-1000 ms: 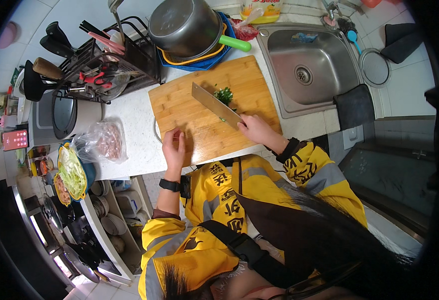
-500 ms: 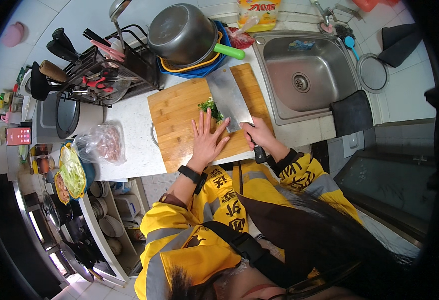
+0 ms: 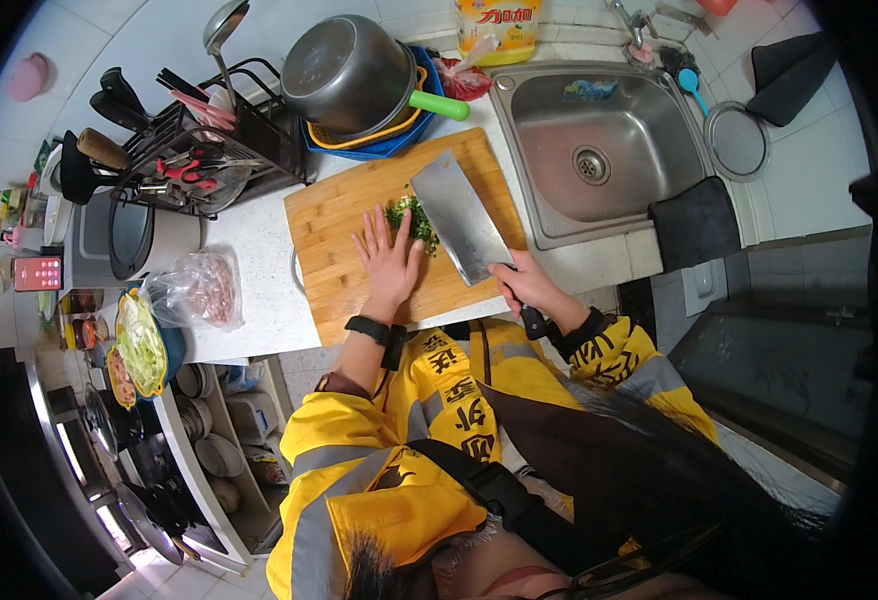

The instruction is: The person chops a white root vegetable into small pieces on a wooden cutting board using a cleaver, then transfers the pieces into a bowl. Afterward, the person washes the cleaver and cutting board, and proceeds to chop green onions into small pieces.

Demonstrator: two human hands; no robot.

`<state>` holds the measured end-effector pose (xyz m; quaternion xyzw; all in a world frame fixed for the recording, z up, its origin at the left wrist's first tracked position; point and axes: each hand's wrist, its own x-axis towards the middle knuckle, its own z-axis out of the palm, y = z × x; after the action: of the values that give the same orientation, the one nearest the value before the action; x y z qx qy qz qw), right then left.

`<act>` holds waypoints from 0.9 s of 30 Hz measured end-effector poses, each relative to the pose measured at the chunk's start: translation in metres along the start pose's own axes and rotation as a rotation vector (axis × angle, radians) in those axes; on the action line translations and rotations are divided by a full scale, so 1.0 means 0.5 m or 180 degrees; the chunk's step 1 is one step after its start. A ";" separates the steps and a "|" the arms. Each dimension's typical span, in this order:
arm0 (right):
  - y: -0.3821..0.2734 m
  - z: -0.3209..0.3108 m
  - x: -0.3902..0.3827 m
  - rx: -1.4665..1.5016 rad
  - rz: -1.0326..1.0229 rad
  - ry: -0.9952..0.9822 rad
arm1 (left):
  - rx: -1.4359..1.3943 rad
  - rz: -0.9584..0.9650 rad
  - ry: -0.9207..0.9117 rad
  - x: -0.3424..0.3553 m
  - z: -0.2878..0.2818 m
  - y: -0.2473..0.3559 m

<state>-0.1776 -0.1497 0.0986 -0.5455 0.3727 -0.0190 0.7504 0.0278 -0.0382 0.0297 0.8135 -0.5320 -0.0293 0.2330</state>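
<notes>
A wooden cutting board (image 3: 344, 290) lies on the counter in front of me, with a small heap of chopped greens (image 3: 418, 222) near its middle. My right hand (image 3: 529, 283) grips the black handle of a broad cleaver (image 3: 464, 222). The cleaver's blade slants over the board, just right of the greens. My left hand (image 3: 391, 268) is spread out with fingers extended, beside the heap on its left; its fingertips are close to the greens or touching them. Part of the heap is hidden behind the fingers.
Right of the board is a steel sink (image 3: 519, 160). Behind it an upturned grey pot (image 3: 344, 75) rests on stacked baskets. To the left stand a black utensil rack (image 3: 259, 135), a clear bag of meat (image 3: 209, 290) and a bowl of cut vegetables (image 3: 142, 345).
The cleaver has shifted right, away from my left hand, exposing more of the greens. My left hand has moved slightly left. The whole view has shifted a little.
</notes>
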 end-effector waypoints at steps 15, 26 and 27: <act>-0.019 -0.054 -0.016 -0.1814 -0.0889 0.0298 | -0.0091 -0.0096 0.0021 0.001 -0.050 -0.054; -0.032 -0.129 0.055 -0.5506 -0.3472 0.0811 | -0.0129 0.0741 -0.0583 0.020 -0.180 -0.062; -0.034 -0.130 0.061 -0.5548 -0.3470 0.0746 | -0.0108 0.0950 -0.0776 0.017 -0.179 -0.048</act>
<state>-0.1870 -0.2223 0.0879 -0.9891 0.0302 -0.1328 -0.0565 0.0787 -0.0068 0.1011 0.7120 -0.6704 -0.1016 0.1823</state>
